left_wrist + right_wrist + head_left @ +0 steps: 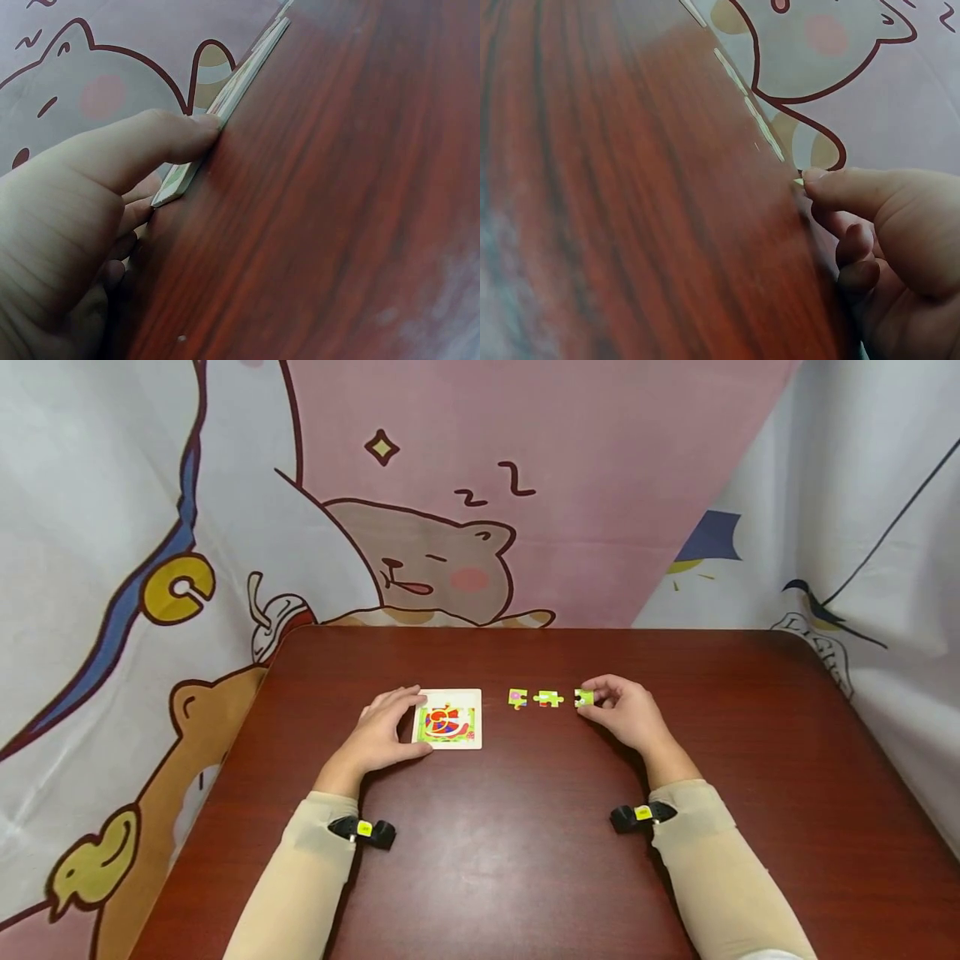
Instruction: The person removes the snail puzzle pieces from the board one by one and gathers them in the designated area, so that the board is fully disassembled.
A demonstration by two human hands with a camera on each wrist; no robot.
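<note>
One pair of pale sleeves (292,877), nearer than the puzzle board (465,697), a black wrist camera (381,834) at each cuff. One bench (487,877), reddish-brown, glossy, under the board. One left hand (381,731), at the board's left side: grasping it, thumb at the near edge, fingers at the far corner. The board itself: square, pale-rimmed, flat on the bench; a red, blue and green picture in its nearer part, a pale strip along its far side. One right hand (628,714), well to the right of the board: pinching the green end piece (582,698) between thumb and fingers; whether lifted, cannot be told. Two loose pieces, in line between board and held piece: the pink-patched piece (517,696), nearer the board, and the middle piece (548,698); neither touches it. Step in hand, by judgement: handling the outermost piece while the board is steadied; setting down or picking up, not shown. Next move, by judgement: if for the row, a release without nudging its neighbour; if for the board, a leftward carry, tabs turned to suit the pale strip. Beyond the board, behind the bench: one printed cloth (600,460), with sleeping bear (442,560).
</note>
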